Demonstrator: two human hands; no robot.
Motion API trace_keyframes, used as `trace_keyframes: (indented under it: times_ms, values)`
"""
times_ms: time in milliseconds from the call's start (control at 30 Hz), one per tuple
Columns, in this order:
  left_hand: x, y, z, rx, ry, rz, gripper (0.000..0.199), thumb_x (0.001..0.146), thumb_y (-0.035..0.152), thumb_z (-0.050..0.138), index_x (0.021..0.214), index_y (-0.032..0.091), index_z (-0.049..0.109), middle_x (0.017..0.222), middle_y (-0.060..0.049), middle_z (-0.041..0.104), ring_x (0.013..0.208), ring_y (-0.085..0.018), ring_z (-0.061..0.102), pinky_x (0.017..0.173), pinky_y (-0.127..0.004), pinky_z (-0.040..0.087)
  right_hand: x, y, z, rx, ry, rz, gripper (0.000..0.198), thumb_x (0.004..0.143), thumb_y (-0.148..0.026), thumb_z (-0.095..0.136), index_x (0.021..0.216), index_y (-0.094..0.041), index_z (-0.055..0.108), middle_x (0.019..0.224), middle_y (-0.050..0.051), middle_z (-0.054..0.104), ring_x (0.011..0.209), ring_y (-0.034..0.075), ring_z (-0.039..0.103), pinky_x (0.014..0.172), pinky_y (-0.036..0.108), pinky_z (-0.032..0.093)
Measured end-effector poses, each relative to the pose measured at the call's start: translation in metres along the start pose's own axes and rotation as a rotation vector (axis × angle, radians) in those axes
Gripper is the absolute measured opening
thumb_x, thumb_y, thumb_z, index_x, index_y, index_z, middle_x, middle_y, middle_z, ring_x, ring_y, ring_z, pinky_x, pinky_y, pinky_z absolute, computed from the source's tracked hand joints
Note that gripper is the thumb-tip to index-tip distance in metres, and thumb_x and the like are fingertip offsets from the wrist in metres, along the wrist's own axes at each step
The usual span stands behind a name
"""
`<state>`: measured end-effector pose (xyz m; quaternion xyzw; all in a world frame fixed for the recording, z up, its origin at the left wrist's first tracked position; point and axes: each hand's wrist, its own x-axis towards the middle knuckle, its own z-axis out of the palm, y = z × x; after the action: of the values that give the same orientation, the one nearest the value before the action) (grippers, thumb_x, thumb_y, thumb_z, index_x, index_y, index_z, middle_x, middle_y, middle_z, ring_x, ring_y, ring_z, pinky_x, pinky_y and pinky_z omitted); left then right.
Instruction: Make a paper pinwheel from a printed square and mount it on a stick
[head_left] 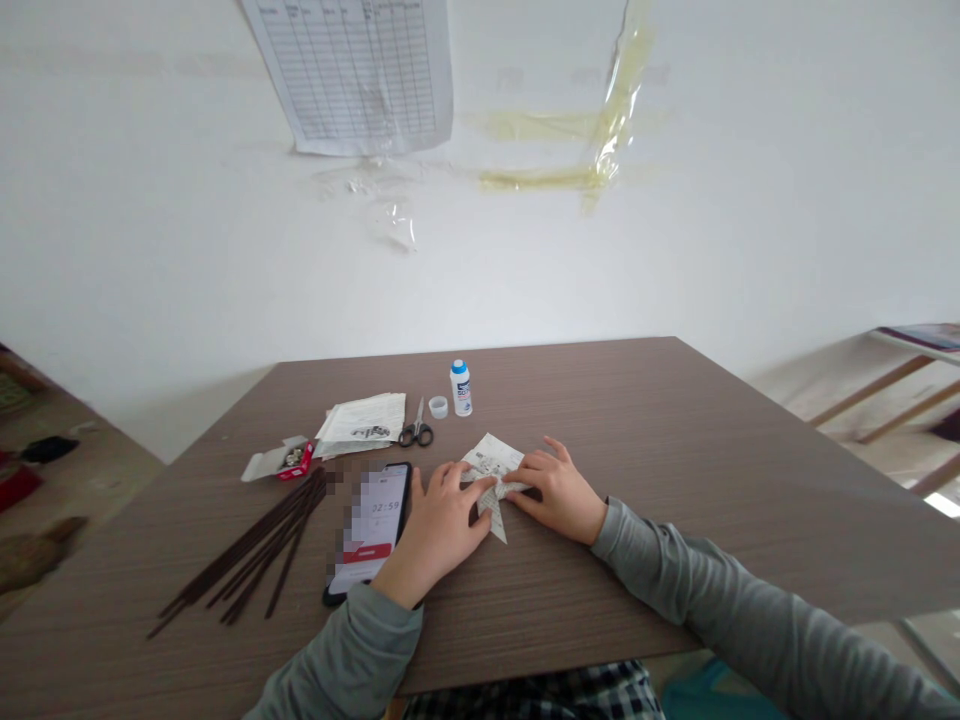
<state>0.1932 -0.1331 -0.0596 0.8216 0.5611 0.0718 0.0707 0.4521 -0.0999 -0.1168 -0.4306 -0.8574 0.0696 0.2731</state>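
A folded piece of printed paper point(491, 455) lies on the table, with a narrow pointed flap toward me. My left hand point(444, 520) presses on its left side, thumb and fingers at the folded middle. From the right, my right hand point(559, 492) pinches the same fold between thumb and forefinger, its other fingers partly raised. The fingertips of both hands nearly meet there and hide part of the fold. Just left of my left hand lies a phone point(375, 525) showing a timer.
Dark brown thin sticks point(247, 550) fan out left of the phone. Behind are a small red box point(296, 460), stacked printed paper point(364, 420), scissors point(417, 430), a small clear cup point(438, 406) and a white bottle with blue cap point(461, 390). The brown table point(675, 430) meets a white wall.
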Motion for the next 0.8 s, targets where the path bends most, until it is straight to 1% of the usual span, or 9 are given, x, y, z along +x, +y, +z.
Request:
trace_keyframes:
  times_ms: [100, 167, 233, 333, 400, 467, 633, 800]
  values:
    - [0.0002, -0.0005, 0.001, -0.005, 0.009, -0.001, 0.052, 0.115, 0.032, 0.085, 0.165, 0.044, 0.093, 0.176, -0.015, 0.083, 0.17, -0.05, 0.071, 0.151, -0.092, 0.044, 0.0007, -0.0017, -0.0014, -0.009, -0.015, 0.006, 0.016, 0.119, -0.03, 0.09, 0.129, -0.033, 0.102, 0.117, 0.01, 0.095, 0.117, 0.035, 0.092, 0.149, 0.079, 0.051]
    - [0.0002, 0.0002, 0.0004, -0.008, -0.006, -0.006, 0.053, 0.116, 0.032, 0.083, 0.166, 0.043, 0.093, 0.177, -0.016, 0.082, 0.172, -0.05, 0.069, 0.152, -0.094, 0.042, 0.001, -0.0023, -0.0018, -0.018, -0.038, 0.009, 0.017, 0.12, -0.029, 0.089, 0.131, -0.032, 0.102, 0.118, 0.011, 0.095, 0.118, 0.036, 0.091, 0.148, 0.081, 0.05]
    - [0.0002, 0.0011, -0.0008, -0.024, -0.011, -0.011, 0.052, 0.116, 0.031, 0.083, 0.166, 0.04, 0.093, 0.178, -0.018, 0.081, 0.172, -0.052, 0.069, 0.151, -0.096, 0.041, 0.001, -0.0025, -0.0019, -0.029, -0.052, 0.009, 0.019, 0.12, -0.029, 0.088, 0.132, -0.033, 0.102, 0.118, 0.012, 0.095, 0.118, 0.036, 0.09, 0.148, 0.08, 0.05]
    - [-0.0001, 0.0022, -0.0025, -0.051, 0.005, -0.006, 0.05, 0.114, 0.029, 0.086, 0.163, 0.038, 0.095, 0.176, -0.018, 0.082, 0.171, -0.053, 0.071, 0.15, -0.097, 0.041, 0.0009, -0.0021, -0.0016, -0.043, -0.047, 0.004, 0.019, 0.121, -0.03, 0.087, 0.132, -0.035, 0.102, 0.118, 0.01, 0.095, 0.117, 0.035, 0.089, 0.149, 0.077, 0.05]
    - [-0.0006, 0.0031, -0.0037, -0.047, 0.011, -0.006, 0.05, 0.114, 0.027, 0.087, 0.162, 0.038, 0.095, 0.177, -0.017, 0.083, 0.172, -0.052, 0.071, 0.151, -0.095, 0.041, 0.0009, -0.0018, -0.0012, -0.045, -0.04, -0.001, 0.018, 0.121, -0.031, 0.088, 0.132, -0.034, 0.102, 0.118, 0.009, 0.094, 0.117, 0.034, 0.089, 0.148, 0.079, 0.051]
    - [-0.001, 0.0043, -0.0051, -0.033, 0.0, -0.012, 0.051, 0.115, 0.026, 0.086, 0.164, 0.039, 0.094, 0.179, -0.017, 0.082, 0.174, -0.051, 0.07, 0.153, -0.094, 0.04, 0.0009, -0.0016, -0.001, -0.042, -0.028, -0.007, 0.016, 0.12, -0.03, 0.089, 0.13, -0.032, 0.102, 0.116, 0.009, 0.094, 0.116, 0.033, 0.089, 0.147, 0.079, 0.052]
    - [0.0, 0.0056, -0.008, -0.03, -0.036, -0.027, 0.054, 0.116, 0.027, 0.086, 0.168, 0.039, 0.091, 0.181, -0.018, 0.081, 0.176, -0.053, 0.069, 0.152, -0.097, 0.039, 0.0004, -0.0012, -0.0011, -0.038, -0.014, -0.017, 0.016, 0.119, -0.029, 0.09, 0.129, -0.033, 0.103, 0.114, 0.009, 0.094, 0.114, 0.033, 0.089, 0.147, 0.075, 0.053]
    - [0.002, 0.0039, -0.0081, -0.034, -0.041, -0.044, 0.064, 0.115, 0.03, 0.086, 0.177, 0.042, 0.084, 0.182, -0.015, 0.081, 0.177, -0.05, 0.068, 0.155, -0.094, 0.037, 0.0007, 0.0001, 0.0002, -0.044, -0.024, -0.011, 0.015, 0.118, -0.03, 0.092, 0.129, -0.033, 0.102, 0.114, 0.007, 0.093, 0.114, 0.032, 0.088, 0.147, 0.076, 0.052]
